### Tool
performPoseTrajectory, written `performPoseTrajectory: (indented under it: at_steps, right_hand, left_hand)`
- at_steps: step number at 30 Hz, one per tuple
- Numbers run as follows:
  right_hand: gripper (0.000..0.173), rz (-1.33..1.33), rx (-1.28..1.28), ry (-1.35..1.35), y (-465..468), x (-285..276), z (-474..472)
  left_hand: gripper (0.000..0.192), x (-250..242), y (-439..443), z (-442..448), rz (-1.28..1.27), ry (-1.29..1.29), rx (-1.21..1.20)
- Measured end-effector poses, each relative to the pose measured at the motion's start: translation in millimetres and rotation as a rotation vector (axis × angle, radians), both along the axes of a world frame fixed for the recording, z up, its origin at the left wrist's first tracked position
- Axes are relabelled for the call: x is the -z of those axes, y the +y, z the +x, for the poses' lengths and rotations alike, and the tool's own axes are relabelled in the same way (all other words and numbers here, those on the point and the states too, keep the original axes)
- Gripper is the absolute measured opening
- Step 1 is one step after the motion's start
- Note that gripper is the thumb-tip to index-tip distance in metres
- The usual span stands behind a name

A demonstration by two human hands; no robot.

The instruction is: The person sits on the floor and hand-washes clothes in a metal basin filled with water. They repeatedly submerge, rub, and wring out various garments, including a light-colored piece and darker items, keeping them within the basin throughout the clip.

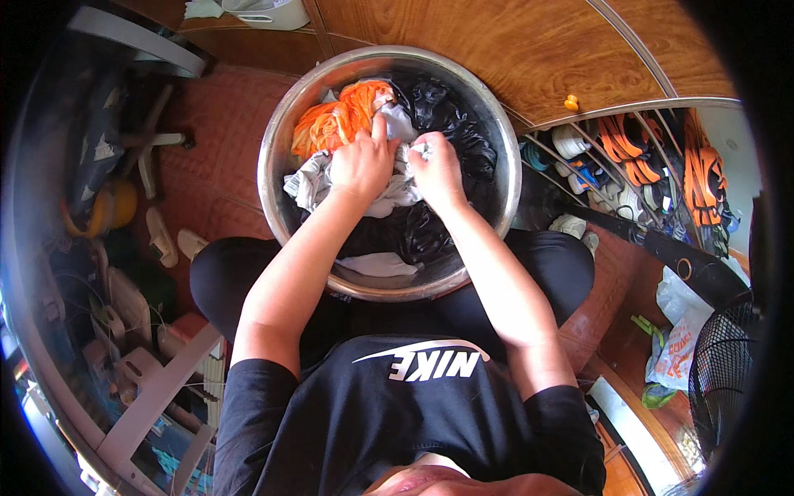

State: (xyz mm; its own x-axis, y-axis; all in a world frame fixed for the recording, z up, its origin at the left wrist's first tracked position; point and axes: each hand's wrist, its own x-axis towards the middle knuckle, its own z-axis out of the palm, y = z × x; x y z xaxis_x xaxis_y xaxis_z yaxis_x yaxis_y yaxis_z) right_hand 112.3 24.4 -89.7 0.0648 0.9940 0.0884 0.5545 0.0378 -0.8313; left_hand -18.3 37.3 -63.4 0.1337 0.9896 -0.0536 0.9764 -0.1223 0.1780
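Observation:
A round stainless steel basin (268,167) sits before me between my bent knees, holding wet laundry. Palm down, my left hand (365,164) grips a light grey striped garment (308,183), its index finger stretched forward. My right hand (439,172) pinches a bunched part of the same garment, close beside the left. An orange cloth (341,118) with pale patches lies heaped at the basin's far left, touching a white cloth (398,122). Shiny black cloth (443,111) fills the right side and lower middle. Near the front rim rests a pale, flat piece of cloth (381,264).
Wooden cabinet doors (471,43) stand just beyond the basin. To the right are a shoe rack (620,167), a black fan (722,366) and a plastic bag (676,335). Slippers (161,239) and a chair base (149,146) are on the left; a white container (270,13) stands behind.

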Motion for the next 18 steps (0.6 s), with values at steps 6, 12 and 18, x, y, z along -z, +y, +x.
performPoseTrajectory:
  at_steps: [6, 12, 18]
  right_hand:
    - [0.025, 0.059, -0.184, -0.379, -15.4, 3.5, -13.4]
    - [0.023, -0.697, 0.195, 1.443, 4.8, -22.1, 8.3]
    - [0.047, -0.407, -0.449, 1.321, -41.4, 51.7, 10.3]
  left_hand:
    - [0.048, 5.3, 9.9, -6.0, -0.226, 0.005, 0.118]
    - [0.02, -76.1, -19.4, 11.1, -0.039, -0.795, 0.058]
    - [0.022, -52.2, -52.7, 44.7, 0.366, -0.463, 0.295]
